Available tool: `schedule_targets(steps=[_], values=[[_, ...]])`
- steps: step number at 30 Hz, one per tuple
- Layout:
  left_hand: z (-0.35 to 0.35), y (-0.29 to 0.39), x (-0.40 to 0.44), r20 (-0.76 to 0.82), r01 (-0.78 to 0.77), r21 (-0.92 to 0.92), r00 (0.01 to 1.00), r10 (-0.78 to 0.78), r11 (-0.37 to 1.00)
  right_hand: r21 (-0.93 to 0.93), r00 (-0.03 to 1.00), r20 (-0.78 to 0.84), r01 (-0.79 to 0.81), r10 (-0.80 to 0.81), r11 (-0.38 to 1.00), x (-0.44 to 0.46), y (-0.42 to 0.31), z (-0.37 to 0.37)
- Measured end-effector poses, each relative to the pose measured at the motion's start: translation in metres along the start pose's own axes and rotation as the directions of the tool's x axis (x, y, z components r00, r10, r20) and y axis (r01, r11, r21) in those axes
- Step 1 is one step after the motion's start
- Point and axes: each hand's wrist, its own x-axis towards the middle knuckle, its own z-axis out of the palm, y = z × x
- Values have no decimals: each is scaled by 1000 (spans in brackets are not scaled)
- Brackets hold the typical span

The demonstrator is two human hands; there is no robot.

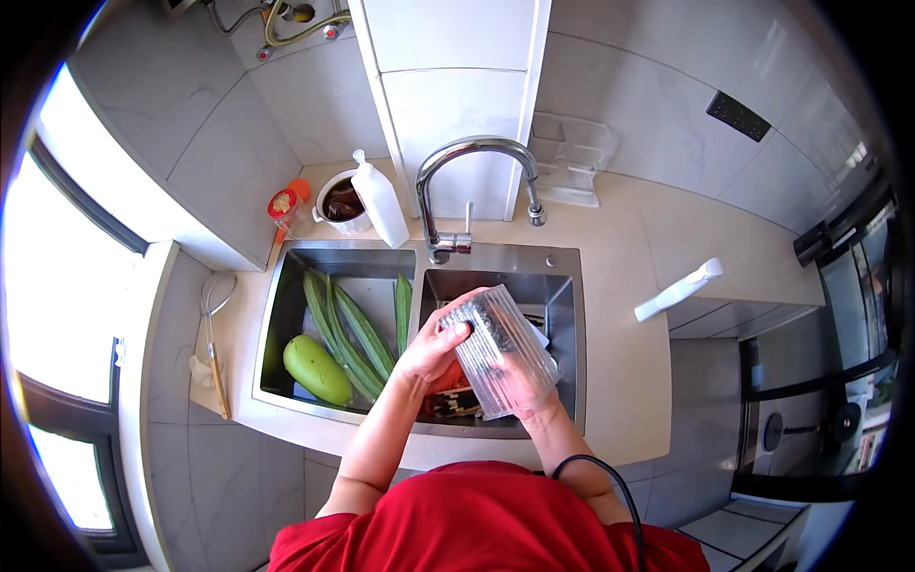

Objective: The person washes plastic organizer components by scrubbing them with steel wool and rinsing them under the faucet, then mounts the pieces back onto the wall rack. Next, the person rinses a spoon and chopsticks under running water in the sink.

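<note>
A clear ribbed plastic container [498,348] is held above the right sink basin [569,329]. My left hand [434,345] grips its upper left side, the thumb lying on top. From below, my right hand [522,381] supports the lower right part, its fingers seen through the clear plastic. Something dark shows at the container's upper end; I cannot make out what it is. Under the hands, the right basin holds chopsticks [457,402] and other items, partly hidden.
The left basin [276,329] holds a green gourd [316,370] and several long ridged vegetables [357,324]. A chrome faucet [477,145] arches behind the basins. Around it stand a white bottle [381,205], a pot [341,202], a red-lidded jar [284,205] and a clear rack [569,157]. A white spray bottle [677,289] lies right.
</note>
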Motion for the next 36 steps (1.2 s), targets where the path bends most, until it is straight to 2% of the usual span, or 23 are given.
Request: schedule_targets(steps=[1, 3, 5, 6, 9, 10, 11, 14, 15, 17, 18, 19, 22, 23, 25, 27, 28, 29, 31, 32, 34, 35, 36], values=[[0, 1, 0, -4, 31, 15, 999, -31, 999, 174, 997, -30, -60, 66, 983, -1, 0, 1], [-2, 1, 1, -27, 41, 10, 999, -41, 999, 181, 997, -21, -66, 71, 981, 2, 0, -2], [-3, 4, -1, 21, -7, -5, 1000, 7, 1000, -74, 988, 154, 5, 6, 997, 7, -2, -5], [-5, 4, -1, 34, -20, -1, 999, 20, 1000, -328, 984, 177, 82, -24, 941, 8, -12, 1], [0, 4, -1, 44, -57, 22, 997, 56, 998, -392, 976, 215, 55, 33, 918, 9, -17, -2], [-2, 1, -2, 45, -64, 3, 997, 64, 998, -470, 976, 218, 112, -8, 875, 11, -15, -5], [-5, -2, -3, 46, -67, 3, 997, 67, 998, -472, 975, 220, 114, -8, 874, 13, -9, -7], [-10, -8, -8, -15, 5, -102, 1000, -7, 995, -184, 996, 84, 19, -3, 983, 13, 6, -4], [-11, -8, -8, -17, 3, -103, 1000, -4, 995, -185, 996, 86, 17, -1, 983, 11, 7, -5], [-14, -10, -7, -37, 30, -87, 999, -33, 996, 139, 997, 62, -63, 54, 988, 8, 10, -8], [-17, -12, -6, -35, 28, -88, 999, -31, 996, 162, 996, 58, -74, 65, 984, 8, 11, -9], [-22, -14, -4, -31, 24, -94, 999, -27, 995, 160, 996, 59, -73, 64, 984, 10, 11, -9], [-27, -11, -1, -8, 8, -91, 1000, -9, 996, -242, 992, 122, 3, 27, 970, 18, 1, -6], [-25, -9, 2, -6, 9, -90, 1000, -9, 996, -242, 992, 121, 5, 25, 970, 23, -1, -8], [-22, -6, 10, -11, -39, -35, 999, 38, 999, -528, 968, 237, 203, -87, 824, 35, 2, -18], [-32, -7, 19, -7, -30, -8, 1000, 30, 1000, -544, 959, 270, 223, -84, 809, 51, 11, -34], [-38, -9, 24, -34, -10, 4, 999, 10, 1000, -604, 938, 317, 316, -143, 731, 59, 16, -41], [-44, -11, 29, -61, 8, 14, 998, -7, 1000, -654, 908, 371, 403, -194, 640, 68, 21, -51], [-44, -10, 40, -143, 62, 129, 989, -43, 990, -879, 930, 355, 368, -99, 303, 76, 13, -54], [-50, -14, 44, -165, 86, 122, 984, -65, 989, -879, 959, 276, 281, -69, 386, 81, 24, -68], [-56, -16, 53, -177, 104, 117, 981, -82, 988, -868, 979, 202, 197, -37, 457, 87, 24, -68], [-60, -16, 55, -183, 102, 75, 979, -87, 992, -843, 907, 337, 411, -253, 348, 89, 25, -67], [-61, -16, 56, -191, 102, 32, 977, -94, 994, -786, 770, 466, 586, -437, 196, 87, 21, -59]])
